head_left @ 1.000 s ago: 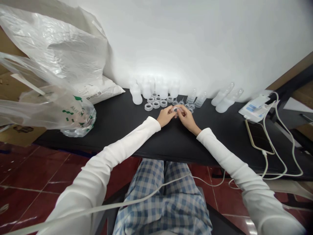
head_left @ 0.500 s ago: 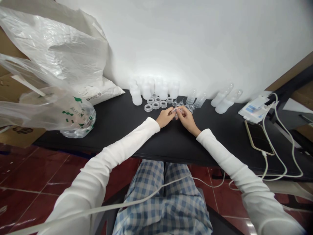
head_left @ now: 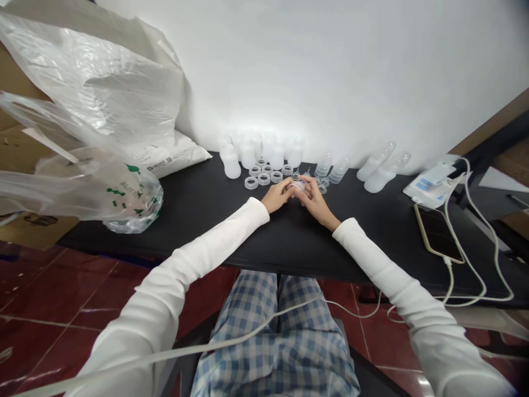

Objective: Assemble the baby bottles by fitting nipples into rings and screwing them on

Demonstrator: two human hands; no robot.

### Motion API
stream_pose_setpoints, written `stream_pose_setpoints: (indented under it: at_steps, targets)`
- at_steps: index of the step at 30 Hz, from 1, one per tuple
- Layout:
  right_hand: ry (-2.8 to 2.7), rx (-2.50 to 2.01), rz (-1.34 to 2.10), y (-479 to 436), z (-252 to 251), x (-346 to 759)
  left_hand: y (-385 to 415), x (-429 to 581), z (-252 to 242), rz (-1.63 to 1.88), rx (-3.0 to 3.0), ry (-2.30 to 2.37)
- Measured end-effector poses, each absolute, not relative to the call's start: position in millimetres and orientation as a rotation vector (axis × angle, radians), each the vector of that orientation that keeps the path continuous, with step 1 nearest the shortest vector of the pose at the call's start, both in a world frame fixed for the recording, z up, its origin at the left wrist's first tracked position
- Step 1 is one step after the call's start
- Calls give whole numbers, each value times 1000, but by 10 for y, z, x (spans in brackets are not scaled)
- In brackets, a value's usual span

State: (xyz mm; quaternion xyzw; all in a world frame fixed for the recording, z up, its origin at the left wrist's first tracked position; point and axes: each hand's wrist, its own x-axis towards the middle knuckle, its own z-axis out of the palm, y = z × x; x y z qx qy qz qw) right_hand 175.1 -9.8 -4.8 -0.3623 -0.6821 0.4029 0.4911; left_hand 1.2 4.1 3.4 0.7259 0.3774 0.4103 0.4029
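Packing or assembly workspace, exact type unclear: black desk (head_left: 198, 212) against white wall (head_left: 330, 71), rows of clear plastic bottle parts (head_left: 230, 164), large plastic bags (head_left: 95, 82), cardboard box (head_left: 41, 225), red tile floor (head_left: 53, 292).

Hardly anything can be read for certain. The clear plastic bag (head_left: 124, 190) bears green print, its capitals perhaps beginning "AL", but the creases break up the word. The white sack (head_left: 177, 157) has a small dark printed patch with what looks like a barcode, too small to read. The white packet (head_left: 430, 182) shows blue markings and the cardboard box (head_left: 41, 220) dark print, both illegible
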Motion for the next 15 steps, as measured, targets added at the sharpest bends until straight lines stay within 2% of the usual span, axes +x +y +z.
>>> stream_pose_setpoints:
  at_steps: [7,15]
  targets:
    - [-1598,-886,1087,-83,1,1799,136,-49,19,1030,1834,891]
    - [-1634,-960,892,-48,-25,1812,110,-46,20,902,1896,1005]
